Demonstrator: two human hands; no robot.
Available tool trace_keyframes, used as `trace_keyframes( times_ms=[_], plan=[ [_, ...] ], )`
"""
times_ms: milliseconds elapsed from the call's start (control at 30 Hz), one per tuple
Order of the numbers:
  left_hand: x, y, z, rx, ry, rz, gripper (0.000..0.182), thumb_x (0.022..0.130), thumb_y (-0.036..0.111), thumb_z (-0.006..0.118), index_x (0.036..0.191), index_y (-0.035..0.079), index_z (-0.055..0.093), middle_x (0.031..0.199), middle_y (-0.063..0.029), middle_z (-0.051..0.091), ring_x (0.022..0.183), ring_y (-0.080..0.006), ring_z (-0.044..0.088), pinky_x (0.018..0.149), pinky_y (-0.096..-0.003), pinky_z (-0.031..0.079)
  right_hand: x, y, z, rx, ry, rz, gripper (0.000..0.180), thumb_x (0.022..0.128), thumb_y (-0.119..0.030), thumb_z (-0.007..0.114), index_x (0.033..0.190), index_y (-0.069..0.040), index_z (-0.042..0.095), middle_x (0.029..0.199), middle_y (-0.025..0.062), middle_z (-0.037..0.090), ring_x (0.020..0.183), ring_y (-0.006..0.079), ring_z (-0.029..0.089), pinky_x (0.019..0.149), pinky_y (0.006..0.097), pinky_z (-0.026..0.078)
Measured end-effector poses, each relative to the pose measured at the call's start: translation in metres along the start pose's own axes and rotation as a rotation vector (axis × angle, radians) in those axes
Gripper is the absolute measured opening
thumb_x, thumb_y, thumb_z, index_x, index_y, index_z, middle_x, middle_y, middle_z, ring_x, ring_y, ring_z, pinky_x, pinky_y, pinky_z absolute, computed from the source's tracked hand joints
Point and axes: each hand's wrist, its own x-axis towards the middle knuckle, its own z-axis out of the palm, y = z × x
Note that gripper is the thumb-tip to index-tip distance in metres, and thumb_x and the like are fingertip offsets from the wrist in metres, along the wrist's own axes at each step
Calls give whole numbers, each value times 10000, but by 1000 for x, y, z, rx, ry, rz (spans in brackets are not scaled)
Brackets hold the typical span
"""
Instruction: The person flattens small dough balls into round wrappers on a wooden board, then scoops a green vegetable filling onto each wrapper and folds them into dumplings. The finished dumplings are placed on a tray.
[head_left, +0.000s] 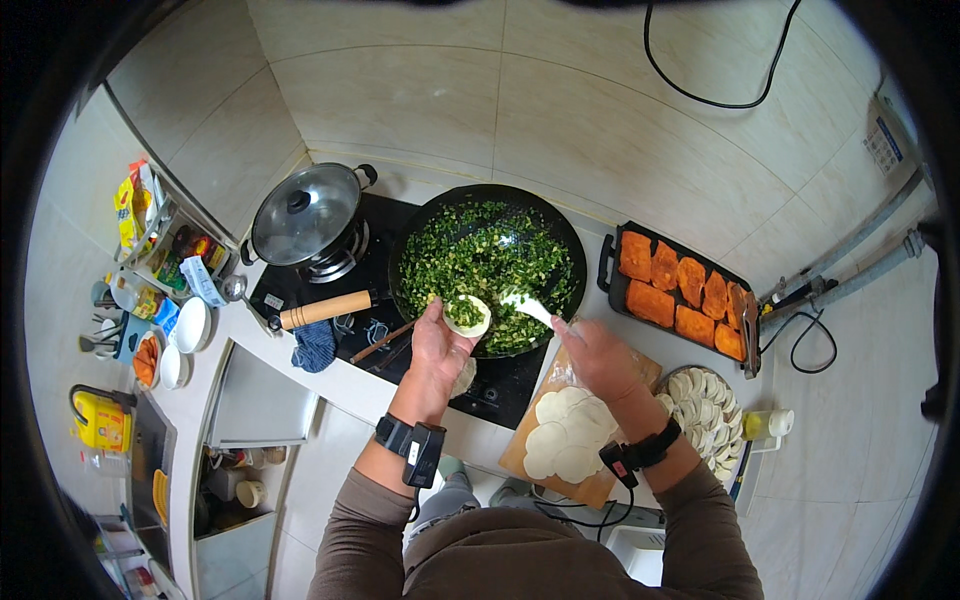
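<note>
My left hand (435, 346) holds a round dough wrapper (483, 325) on its fingers, with a small heap of chopped green filling on it. A second pale disc (466, 379), partly hidden, shows below that palm. In my right hand (600, 356), slightly blurred, is the handle of a white plastic spoon (531, 304); its head lies in the chopped greens with yellow bits (480, 240). They spread through a large black wok (576, 251) on the stove. Under my right forearm, overlapping dough wrappers (566, 435) rest on a wooden board (517, 448).
Several folded dumplings (701, 405) fill a round tray at right. Behind them an electric griddle (613, 285) carries orange-red slabs. A glass-lidded pot (307, 210) stands on the left burner. The wok's wooden handle (326, 310) points left, near a blue cloth (313, 346) and chopsticks (382, 342).
</note>
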Motion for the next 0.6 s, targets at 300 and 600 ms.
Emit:
trace_keyframes(
  times_ms=[300,600],
  plan=[
    [-4,-4,2,92,-75,-28,500,983,373,247,1230,-33,403,1211,-200,501,1110,-330,515,957,-490,422,18,-28,3,128,144,12,308,751,-109,638,1055,-149,650,687,-3,435,617,146,499,452,264,410],
    [-8,-5,8,88,-52,-16,518,983,376,249,1226,-54,407,1187,-195,514,1094,-325,523,957,-471,427,14,-24,6,186,159,9,378,735,-81,660,1107,-139,629,681,19,434,598,171,484,481,289,398]
  ],
)
